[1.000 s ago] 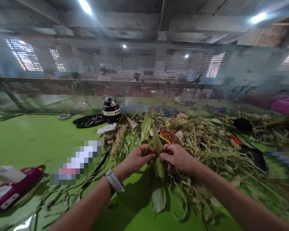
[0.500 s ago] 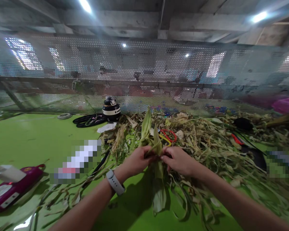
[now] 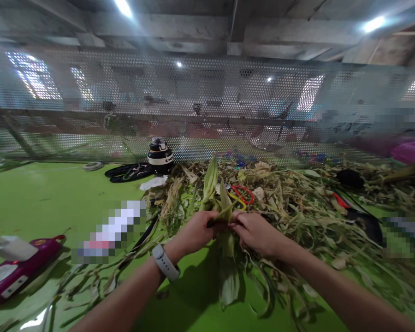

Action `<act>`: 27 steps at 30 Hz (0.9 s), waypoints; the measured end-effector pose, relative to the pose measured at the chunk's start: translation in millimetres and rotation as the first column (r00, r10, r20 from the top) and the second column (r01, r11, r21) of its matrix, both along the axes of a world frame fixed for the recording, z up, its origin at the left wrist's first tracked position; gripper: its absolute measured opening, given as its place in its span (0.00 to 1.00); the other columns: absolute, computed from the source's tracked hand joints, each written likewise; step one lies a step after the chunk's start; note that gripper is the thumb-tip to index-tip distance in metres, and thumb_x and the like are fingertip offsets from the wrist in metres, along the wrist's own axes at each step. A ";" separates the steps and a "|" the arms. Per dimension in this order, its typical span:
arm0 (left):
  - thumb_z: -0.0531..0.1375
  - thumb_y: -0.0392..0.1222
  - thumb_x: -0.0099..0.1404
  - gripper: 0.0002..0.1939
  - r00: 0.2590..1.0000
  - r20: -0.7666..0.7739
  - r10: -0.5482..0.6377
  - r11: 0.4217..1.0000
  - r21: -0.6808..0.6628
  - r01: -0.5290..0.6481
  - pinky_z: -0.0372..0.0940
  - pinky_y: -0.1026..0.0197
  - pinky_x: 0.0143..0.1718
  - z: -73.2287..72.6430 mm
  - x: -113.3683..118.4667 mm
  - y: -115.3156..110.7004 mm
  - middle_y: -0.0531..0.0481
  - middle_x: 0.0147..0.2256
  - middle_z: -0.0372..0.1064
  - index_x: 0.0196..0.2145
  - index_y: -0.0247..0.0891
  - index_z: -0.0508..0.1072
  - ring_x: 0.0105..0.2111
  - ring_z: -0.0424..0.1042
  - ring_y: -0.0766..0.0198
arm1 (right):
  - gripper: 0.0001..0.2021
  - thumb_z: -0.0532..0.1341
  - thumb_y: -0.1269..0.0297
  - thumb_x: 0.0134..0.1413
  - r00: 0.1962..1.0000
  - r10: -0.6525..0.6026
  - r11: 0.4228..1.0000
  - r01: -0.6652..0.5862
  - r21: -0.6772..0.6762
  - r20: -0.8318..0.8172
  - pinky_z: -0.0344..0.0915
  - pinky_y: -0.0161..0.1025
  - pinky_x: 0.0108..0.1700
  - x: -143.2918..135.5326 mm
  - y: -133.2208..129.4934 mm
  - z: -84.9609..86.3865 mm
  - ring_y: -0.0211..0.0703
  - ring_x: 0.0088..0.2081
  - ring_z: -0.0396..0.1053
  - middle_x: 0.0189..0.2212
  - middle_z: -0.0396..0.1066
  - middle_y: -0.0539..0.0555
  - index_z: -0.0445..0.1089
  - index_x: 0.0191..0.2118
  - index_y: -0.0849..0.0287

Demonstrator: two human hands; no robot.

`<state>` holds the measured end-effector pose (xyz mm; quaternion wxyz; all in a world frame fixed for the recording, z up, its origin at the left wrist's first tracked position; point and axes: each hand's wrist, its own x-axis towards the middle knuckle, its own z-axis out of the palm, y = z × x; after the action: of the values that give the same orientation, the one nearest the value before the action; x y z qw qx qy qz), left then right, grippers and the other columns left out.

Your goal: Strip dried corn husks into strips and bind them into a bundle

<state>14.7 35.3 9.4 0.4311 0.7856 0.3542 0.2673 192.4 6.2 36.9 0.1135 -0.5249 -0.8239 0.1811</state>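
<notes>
Between my hands is a bundle of pale green corn husk (image 3: 229,276), its lower end hanging down over the green tabletop. My left hand (image 3: 201,229) pinches it from the left, fingers closed; a watch with a light band is on that wrist. From the right, my right hand (image 3: 251,230) grips the same husk, thumb and fingertips pressed together. The fingertips meet close to each other, and the exact hold is partly hidden. Just beyond them lie scissors (image 3: 245,195) with a red and yellow handle. A taller folded husk (image 3: 210,179) points upward behind my left hand.
Dry husk strips (image 3: 297,203) are heaped across the middle and right. At the back stand a black-and-white bottle (image 3: 160,159) and a coiled black cable (image 3: 127,172). On the left is a purple power strip (image 3: 26,272) with a white plug. A perforated screen (image 3: 200,106) borders the table's far side.
My right hand has shifted slightly, its fingers curling closer on the husk. My left hand and the bundle have hardly moved.
</notes>
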 end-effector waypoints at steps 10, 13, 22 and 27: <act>0.53 0.36 0.59 0.06 0.999 -0.020 0.046 0.992 0.122 -0.043 0.54 0.66 0.26 -1.9 1.8 -6.0 0.55 0.23 0.62 0.26 0.38 0.67 0.24 0.59 0.67 | 0.10 0.47 0.67 0.58 0.970 -0.029 0.991 -0.004 0.134 0.243 0.57 0.36 0.34 -2.2 -0.5 -7.1 0.46 0.34 0.71 0.32 0.73 0.60 0.65 0.36 0.63; 0.52 0.35 0.59 0.07 0.999 -0.027 0.045 0.992 0.120 -0.041 0.53 0.66 0.25 -2.1 2.4 -5.9 0.54 0.23 0.62 0.25 0.38 0.65 0.23 0.58 0.67 | 0.11 0.47 0.68 0.59 0.958 -0.032 0.987 -0.015 0.160 0.286 0.57 0.37 0.32 -5.8 -3.2 -8.1 0.47 0.34 0.71 0.32 0.73 0.60 0.64 0.39 0.63; 0.52 0.36 0.58 0.06 0.988 -0.031 0.149 0.973 0.183 -0.141 0.53 0.64 0.26 -3.0 5.6 -10.9 0.53 0.23 0.63 0.24 0.37 0.64 0.23 0.58 0.66 | 0.11 0.49 0.77 0.52 0.910 0.011 0.951 -0.138 0.278 0.415 0.59 0.37 0.30 -12.9 -9.5 -11.7 0.46 0.32 0.71 0.32 0.71 0.61 0.63 0.41 0.64; 0.54 0.35 0.53 0.06 0.978 0.048 0.201 0.970 0.129 -0.206 0.51 0.65 0.24 -12.1 2.0 -0.9 0.54 0.20 0.61 0.19 0.37 0.62 0.22 0.56 0.68 | 0.10 0.52 0.75 0.53 0.906 0.361 0.908 -0.395 0.138 0.220 0.61 0.34 0.33 -30.4 -42.2 11.8 0.42 0.34 0.69 0.36 0.72 0.57 0.64 0.40 0.62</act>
<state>16.7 34.5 -2.7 0.3543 0.7674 0.4067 0.3466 162.0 -36.0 48.7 0.0441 -0.3570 -0.9301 0.0739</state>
